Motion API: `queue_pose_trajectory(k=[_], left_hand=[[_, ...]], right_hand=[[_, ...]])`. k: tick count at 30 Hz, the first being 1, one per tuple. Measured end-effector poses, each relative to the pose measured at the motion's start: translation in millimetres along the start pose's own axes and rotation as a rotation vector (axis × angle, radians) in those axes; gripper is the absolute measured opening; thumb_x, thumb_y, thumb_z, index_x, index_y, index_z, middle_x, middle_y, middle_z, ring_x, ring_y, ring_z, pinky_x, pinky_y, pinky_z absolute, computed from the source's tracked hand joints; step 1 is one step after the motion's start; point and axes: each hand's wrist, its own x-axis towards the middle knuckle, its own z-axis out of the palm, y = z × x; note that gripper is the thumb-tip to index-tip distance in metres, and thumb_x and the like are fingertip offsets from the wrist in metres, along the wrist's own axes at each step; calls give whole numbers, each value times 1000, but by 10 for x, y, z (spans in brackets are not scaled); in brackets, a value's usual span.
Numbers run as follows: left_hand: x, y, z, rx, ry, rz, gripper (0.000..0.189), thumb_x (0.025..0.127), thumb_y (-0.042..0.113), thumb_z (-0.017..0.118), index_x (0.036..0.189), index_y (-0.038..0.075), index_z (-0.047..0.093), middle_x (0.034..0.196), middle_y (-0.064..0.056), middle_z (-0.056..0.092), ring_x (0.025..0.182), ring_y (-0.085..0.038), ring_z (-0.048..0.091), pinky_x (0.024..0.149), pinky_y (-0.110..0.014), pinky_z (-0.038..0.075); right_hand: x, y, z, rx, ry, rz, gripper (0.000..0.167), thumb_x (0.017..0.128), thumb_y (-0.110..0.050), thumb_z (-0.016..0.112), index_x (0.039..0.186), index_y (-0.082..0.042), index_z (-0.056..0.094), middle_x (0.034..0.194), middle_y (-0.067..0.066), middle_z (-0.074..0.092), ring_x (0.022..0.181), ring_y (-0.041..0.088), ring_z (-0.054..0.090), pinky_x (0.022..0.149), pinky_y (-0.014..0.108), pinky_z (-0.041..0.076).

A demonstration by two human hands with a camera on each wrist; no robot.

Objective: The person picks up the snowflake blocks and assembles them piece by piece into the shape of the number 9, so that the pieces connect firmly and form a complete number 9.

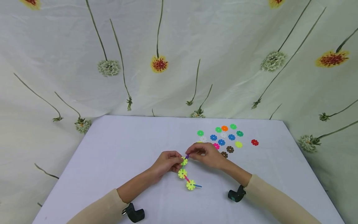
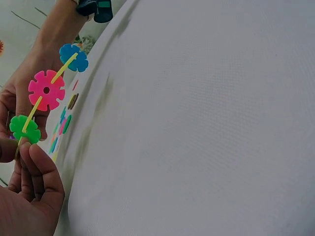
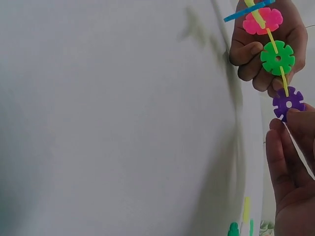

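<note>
A chain of notched, flower-shaped plastic discs is held up between the two hands. Yellow discs (image 1: 190, 185) alternate with a blue disc (image 2: 66, 51), a pink disc (image 2: 37, 88) and a green disc (image 2: 33, 132), slotted crosswise into one another. My left hand (image 1: 167, 163) pinches the top yellow disc, which partly shows beside its fingertips. At the chain's upper end, the right hand (image 1: 206, 154) pinches a purple disc (image 3: 281, 102) between thumb and fingers. The purple disc touches the yellow one's rim; how deep the slots sit cannot be made out.
Loose discs lie behind the right hand, among them an orange disc (image 1: 225, 128), a brown disc (image 1: 230, 149) and a red disc (image 1: 254, 142) off to the right. The white-covered table (image 1: 112, 149) meets a flower-printed cloth (image 1: 179, 37) at its back edge.
</note>
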Motion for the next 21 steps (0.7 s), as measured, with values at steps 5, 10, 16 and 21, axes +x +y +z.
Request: queue_pose_trajectory(k=[5, 10, 16, 21], left_hand=[[-7, 7, -4, 2, 5, 3, 21, 99, 17, 70, 110, -1, 67, 82, 0, 68, 71, -10, 62, 70, -22, 59], [-7, -13, -18, 7, 16, -15, 20, 99, 17, 69, 109, 0, 67, 83, -1, 69, 71, -11, 62, 71, -23, 59], [-30, -22, -41, 7, 9, -9, 20, 99, 16, 69, 110, -1, 67, 83, 0, 68, 72, -11, 61, 71, -22, 59], [-36, -21, -43, -1, -2, -5, 19, 99, 16, 69, 109, 0, 67, 83, -1, 68, 72, -11, 62, 73, -23, 60]], right_hand=[[5, 38, -46, -77, 43, -12, 28, 100, -10, 75, 128, -12, 74, 128, 9, 75, 110, 21, 75, 94, 29, 61], [19, 114, -156, -165, 103, 23, 27, 98, -12, 78, 125, -11, 76, 124, 8, 74, 104, 19, 71, 87, 26, 59], [49, 219, -271, -355, 154, 114, 25, 97, -15, 79, 122, -11, 76, 120, 7, 74, 103, 22, 65, 88, 34, 55], [82, 260, -299, -563, 161, 183, 27, 97, -23, 79, 122, -14, 76, 125, 8, 70, 113, 25, 59, 99, 45, 53]])
